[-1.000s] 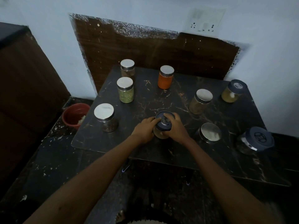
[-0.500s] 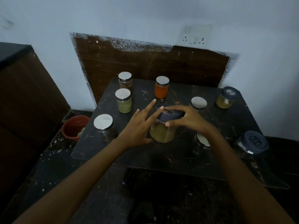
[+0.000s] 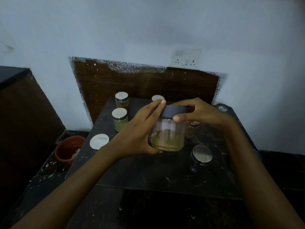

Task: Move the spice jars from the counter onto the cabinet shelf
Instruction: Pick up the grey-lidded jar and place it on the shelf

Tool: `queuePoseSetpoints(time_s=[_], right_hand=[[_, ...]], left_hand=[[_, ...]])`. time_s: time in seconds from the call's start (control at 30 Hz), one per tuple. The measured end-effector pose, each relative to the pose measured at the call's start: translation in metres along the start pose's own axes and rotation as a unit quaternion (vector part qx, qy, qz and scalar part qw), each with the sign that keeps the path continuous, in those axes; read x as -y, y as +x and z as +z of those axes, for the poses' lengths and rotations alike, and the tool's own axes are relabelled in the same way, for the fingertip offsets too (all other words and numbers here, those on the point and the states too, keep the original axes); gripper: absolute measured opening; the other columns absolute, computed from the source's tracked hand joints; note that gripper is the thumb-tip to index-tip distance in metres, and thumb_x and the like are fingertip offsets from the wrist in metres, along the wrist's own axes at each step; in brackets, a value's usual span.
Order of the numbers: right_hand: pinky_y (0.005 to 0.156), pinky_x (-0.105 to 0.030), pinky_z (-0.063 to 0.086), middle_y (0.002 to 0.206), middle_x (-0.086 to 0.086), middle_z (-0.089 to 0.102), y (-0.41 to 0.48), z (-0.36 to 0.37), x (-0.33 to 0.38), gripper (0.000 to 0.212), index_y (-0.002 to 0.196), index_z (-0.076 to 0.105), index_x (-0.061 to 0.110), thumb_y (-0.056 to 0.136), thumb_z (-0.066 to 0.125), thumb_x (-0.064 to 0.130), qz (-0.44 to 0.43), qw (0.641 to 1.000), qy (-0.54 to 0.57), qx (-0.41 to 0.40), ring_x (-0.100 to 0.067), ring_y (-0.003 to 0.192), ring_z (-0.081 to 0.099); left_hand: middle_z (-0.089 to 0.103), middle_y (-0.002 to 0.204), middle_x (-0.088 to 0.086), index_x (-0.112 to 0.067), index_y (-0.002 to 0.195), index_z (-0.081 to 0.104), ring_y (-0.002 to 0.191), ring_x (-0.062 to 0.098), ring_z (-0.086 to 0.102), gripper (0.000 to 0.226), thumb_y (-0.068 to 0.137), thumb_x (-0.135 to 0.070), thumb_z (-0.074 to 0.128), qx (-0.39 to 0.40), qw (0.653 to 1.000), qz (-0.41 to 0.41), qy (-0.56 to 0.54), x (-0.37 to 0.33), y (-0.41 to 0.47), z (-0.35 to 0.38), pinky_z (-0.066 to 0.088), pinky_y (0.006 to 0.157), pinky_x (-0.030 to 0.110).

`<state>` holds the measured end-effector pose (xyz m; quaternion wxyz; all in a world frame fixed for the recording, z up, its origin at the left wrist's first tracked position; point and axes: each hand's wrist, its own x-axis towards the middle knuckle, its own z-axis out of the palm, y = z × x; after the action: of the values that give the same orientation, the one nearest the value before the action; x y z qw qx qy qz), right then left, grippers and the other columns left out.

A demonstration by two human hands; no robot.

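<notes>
Glass jar (image 3: 168, 136) (dark lid (image 3: 175, 111)) raised higher, left hand (image 3: 137, 131) now gripping it, right hand (image 3: 203, 113) pinching lid.

Both my forearms reach forward and converge; my left hand (image 3: 138, 134) cups the jar (image 3: 168, 136) from the side, thumb under its base, forefinger stretched up; my right hand (image 3: 204, 113) clasps the jar's top, thumb in front.

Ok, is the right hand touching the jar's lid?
Touching. The head view shows the right hand with thumb and fingers curled round the lid of the jar.
</notes>
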<state>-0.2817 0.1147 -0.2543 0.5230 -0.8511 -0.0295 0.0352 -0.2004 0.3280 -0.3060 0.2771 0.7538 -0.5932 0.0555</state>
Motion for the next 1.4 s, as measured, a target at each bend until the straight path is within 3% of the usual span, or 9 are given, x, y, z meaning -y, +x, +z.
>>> queuePoseSetpoints(time_s=[0.13, 0.27, 0.33, 0.5, 0.67, 0.87, 1.03, 1.23, 1.4], right_hand=[[0.067, -0.017, 0.053, 0.110, 0.009, 0.059, -0.006, -0.004, 0.013, 0.037, 0.108, 0.057, 0.034, 0.072, 0.066, 0.040, -0.025, 0.999, -0.021, -0.029, -0.001, 0.094, 0.062], [0.088, -0.029, 0.053, 0.136, 0.008, 0.044, -0.020, -0.010, 0.010, 0.085, 0.132, 0.042, 0.037, 0.057, 0.077, 0.058, -0.069, 0.997, -0.012, -0.033, -0.012, 0.115, 0.054], [0.093, -0.039, 0.051, 0.147, 0.014, 0.027, -0.028, -0.010, 0.004, 0.109, 0.141, 0.024, 0.041, 0.052, 0.085, 0.044, -0.079, 0.997, 0.003, 0.005, -0.016, 0.122, 0.049], [0.103, -0.027, 0.042, 0.148, 0.034, -0.002, -0.034, -0.006, 0.003, 0.134, 0.139, -0.007, 0.055, 0.053, 0.088, 0.017, -0.061, 0.997, -0.033, 0.035, 0.003, 0.134, 0.029], [0.093, -0.006, 0.039, 0.145, 0.032, -0.002, -0.030, 0.004, 0.008, 0.133, 0.141, -0.010, 0.048, 0.058, 0.087, 0.010, -0.061, 0.994, -0.092, 0.004, 0.011, 0.131, 0.021], [0.089, -0.010, 0.044, 0.136, 0.028, 0.011, -0.024, 0.012, 0.014, 0.126, 0.142, 0.000, 0.043, 0.055, 0.089, 0.021, -0.072, 0.979, -0.188, -0.023, 0.008, 0.125, 0.027], [0.093, -0.012, 0.041, 0.137, 0.028, 0.009, -0.021, 0.018, 0.015, 0.127, 0.141, -0.003, 0.046, 0.055, 0.088, 0.027, -0.083, 0.974, -0.211, -0.026, 0.005, 0.127, 0.026], [0.099, -0.021, 0.042, 0.145, 0.036, -0.006, -0.029, 0.009, 0.011, 0.132, 0.137, -0.013, 0.055, 0.054, 0.086, 0.030, -0.068, 0.987, -0.147, -0.023, 0.004, 0.130, 0.028], [0.086, -0.006, 0.042, 0.141, 0.033, 0.011, -0.031, 0.008, 0.007, 0.126, 0.139, 0.001, 0.052, 0.056, 0.088, 0.015, -0.066, 0.990, -0.124, -0.032, 0.011, 0.120, 0.036]], left_hand=[[0.015, 0.148, -0.010, -0.022, 0.149, 0.005, 0.135, -0.001, 0.020, 0.121, 0.059, -0.041, 0.083, -0.036, 0.998, -0.011, -0.047, -0.009, 0.008, -0.009, 0.026, 0.106, 0.011], [0.018, 0.144, -0.014, -0.028, 0.148, 0.008, 0.131, -0.008, 0.024, 0.121, 0.055, -0.037, 0.085, -0.064, 0.992, -0.019, -0.104, -0.013, 0.014, -0.018, 0.035, 0.104, 0.014], [0.020, 0.144, -0.013, -0.027, 0.147, 0.009, 0.131, -0.007, 0.026, 0.121, 0.054, -0.034, 0.086, -0.072, 0.989, -0.026, -0.124, -0.014, 0.015, -0.020, 0.038, 0.103, 0.016], [0.021, 0.144, -0.015, -0.027, 0.147, 0.011, 0.130, -0.007, 0.028, 0.121, 0.053, -0.032, 0.088, -0.063, 0.984, -0.047, -0.159, -0.012, 0.014, -0.018, 0.035, 0.101, 0.011], [0.017, 0.145, -0.019, -0.029, 0.146, 0.006, 0.132, -0.009, 0.025, 0.122, 0.056, -0.030, 0.088, -0.042, 0.976, -0.076, -0.200, -0.007, 0.012, -0.020, 0.032, 0.098, 0.004], [-0.010, 0.149, -0.027, -0.038, 0.144, -0.017, 0.140, -0.002, 0.003, 0.134, 0.054, -0.054, 0.082, 0.011, 0.992, -0.059, -0.110, -0.009, 0.012, -0.024, 0.020, 0.109, 0.018], [0.009, 0.147, -0.013, -0.032, 0.147, -0.008, 0.133, 0.004, 0.015, 0.130, 0.055, -0.054, 0.081, -0.017, 0.999, -0.047, -0.014, -0.017, 0.016, -0.021, 0.025, 0.099, 0.014], [0.015, 0.141, -0.015, -0.027, 0.149, -0.001, 0.129, -0.006, 0.022, 0.131, 0.054, -0.044, 0.086, -0.050, 0.990, -0.068, -0.115, -0.014, 0.011, -0.027, 0.033, 0.103, 0.012], [0.015, 0.143, -0.015, -0.023, 0.149, 0.000, 0.129, -0.014, 0.019, 0.132, 0.053, -0.036, 0.089, -0.046, 0.983, -0.074, -0.161, -0.015, 0.007, -0.028, 0.025, 0.098, 0.000]])
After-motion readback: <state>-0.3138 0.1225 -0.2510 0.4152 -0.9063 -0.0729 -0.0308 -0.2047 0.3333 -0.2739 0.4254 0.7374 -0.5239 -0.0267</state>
